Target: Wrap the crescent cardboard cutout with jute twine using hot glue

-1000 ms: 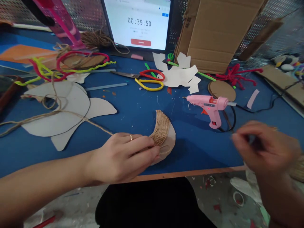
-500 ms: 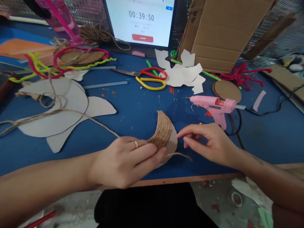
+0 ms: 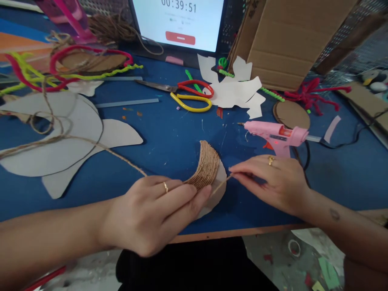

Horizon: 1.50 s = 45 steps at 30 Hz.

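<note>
Near the table's front edge lies a curved paper piece (image 3: 220,194), partly covered by close rows of brown twine (image 3: 206,163). My left hand (image 3: 160,206) is closed over its lower left part, fingers pressed on the rows. A strand of twine (image 3: 124,158) runs from the left, over the large white cut-out shapes (image 3: 77,125), to this hand. My right hand (image 3: 269,178), at the right of the piece, pinches the loose twine end (image 3: 223,182) between thumb and forefinger. That end stretches taut from beneath my left fingertips.
A pink glue gun (image 3: 275,133) lies beyond my right hand. Scissors (image 3: 190,95), white paper scraps (image 3: 236,91) and a cardboard disc (image 3: 291,115) lie farther back. A screen (image 3: 182,24) and a cardboard box (image 3: 291,40) stand behind; pipe cleaners (image 3: 91,76) lie left.
My right hand has closed on the loose twine end, which lay free before and is now drawn up to the right. The view has shifted slightly.
</note>
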Tool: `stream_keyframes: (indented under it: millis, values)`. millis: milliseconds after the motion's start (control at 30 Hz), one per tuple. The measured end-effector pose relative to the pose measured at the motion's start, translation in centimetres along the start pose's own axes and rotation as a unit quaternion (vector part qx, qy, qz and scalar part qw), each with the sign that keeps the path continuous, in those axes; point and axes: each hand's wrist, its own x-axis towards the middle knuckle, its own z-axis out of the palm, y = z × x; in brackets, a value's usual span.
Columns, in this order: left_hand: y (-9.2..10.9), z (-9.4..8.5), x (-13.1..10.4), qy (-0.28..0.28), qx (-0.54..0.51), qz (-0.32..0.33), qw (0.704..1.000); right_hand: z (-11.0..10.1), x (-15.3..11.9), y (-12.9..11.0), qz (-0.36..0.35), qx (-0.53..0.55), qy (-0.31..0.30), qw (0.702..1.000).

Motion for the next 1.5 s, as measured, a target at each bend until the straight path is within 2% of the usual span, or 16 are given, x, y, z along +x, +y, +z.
stream_keyframes:
  millis: [67, 133, 233, 400, 467, 533, 700, 767, 900, 967, 1200, 1500]
  values:
    - [0.4, -0.1, 0.1, 0.034, 0.026, 0.047, 0.998, 0.1, -0.1, 0.3, -0.075, -0.083, 0.040, 0.993]
    - [0.7, 0.1, 0.1, 0.061, 0.031, 0.094, 0.993, 0.3, -0.1, 0.5, -0.139, -0.115, 0.054, 0.982]
    - [0.9, 0.6, 0.0, 0.061, 0.026, 0.093, 0.993, 0.9, -0.2, 0.9, -0.169, -0.106, 0.051, 0.979]
    - [1.1, 1.2, -0.6, 0.024, 0.010, 0.106, 0.994, 2.0, -0.4, 1.4, -0.165, -0.074, 0.038, 0.983]
    - [1.0, 1.3, -0.7, 0.014, 0.005, 0.083, 0.996, 2.1, -0.4, 1.5, -0.165, -0.080, 0.038, 0.982]
    - [0.7, 1.3, -0.6, 0.016, 0.004, 0.074, 0.997, 2.1, -0.4, 1.4, -0.165, -0.091, 0.032, 0.982]
    - [0.0, 1.3, -0.2, 0.041, -0.005, 0.105, 0.994, 1.9, -0.3, 1.4, -0.160, -0.081, 0.028, 0.983]
    - [0.3, 1.4, -0.3, 0.036, -0.002, 0.092, 0.995, 2.0, -0.2, 1.5, -0.156, -0.072, 0.029, 0.985]
    - [1.7, 1.4, -0.9, -0.001, 0.031, -0.005, 0.999, 2.2, 0.0, 1.5, -0.139, -0.054, 0.035, 0.988]
    - [2.3, 1.3, -1.0, -0.003, 0.039, -0.021, 0.999, 2.3, 0.0, 1.4, -0.132, -0.050, 0.041, 0.989]
    - [2.3, 1.2, -1.2, -0.002, 0.039, -0.010, 0.999, 2.5, 0.0, 1.4, -0.142, -0.062, 0.047, 0.987]
    - [2.7, 1.3, -1.5, -0.018, 0.045, -0.015, 0.999, 2.6, 0.0, 1.5, -0.106, -0.046, 0.030, 0.993]
